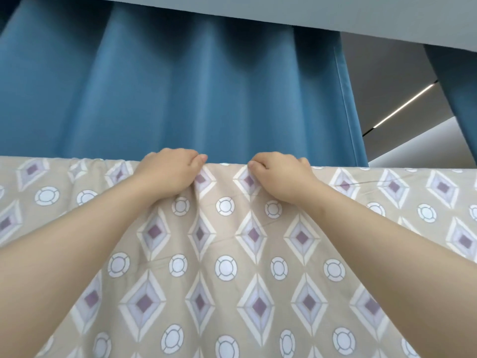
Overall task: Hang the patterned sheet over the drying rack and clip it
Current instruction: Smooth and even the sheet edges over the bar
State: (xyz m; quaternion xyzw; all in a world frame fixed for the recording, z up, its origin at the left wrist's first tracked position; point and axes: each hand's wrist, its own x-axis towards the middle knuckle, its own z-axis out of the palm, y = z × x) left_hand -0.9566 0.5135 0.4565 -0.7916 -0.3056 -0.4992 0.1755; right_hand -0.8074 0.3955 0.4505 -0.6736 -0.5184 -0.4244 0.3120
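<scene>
Head view: the patterned sheet (232,254) is seen draped across the whole width of the frame, its top fold forming a nearly straight horizontal line at mid-height. The rail beneath that fold is hidden by the cloth, so the drying rack itself cannot be made out. The fabric is beige, printed with purple-centred diamonds and pale rings, and it hangs down toward the camera, filling the lower half of the picture.

Both bare arms are stretched up from the bottom corners. The left hand (167,174) is curled over the top fold, its fingers hooked to the far side and its thumb tip showing at the edge; a pinch of sheet is gathered under it, with creases running down from the grip. The right hand (281,177) is clamped on the same fold just beside it, knuckles up, thumb pressed against the near face of the cloth. A short stretch of fold is left between the two hands, and the fabric there is puckered slightly.

Behind the sheet, a blue curtain (193,94) is hung in deep pleats. To the upper right, a grey ceiling with a light strip (402,107) is visible.
</scene>
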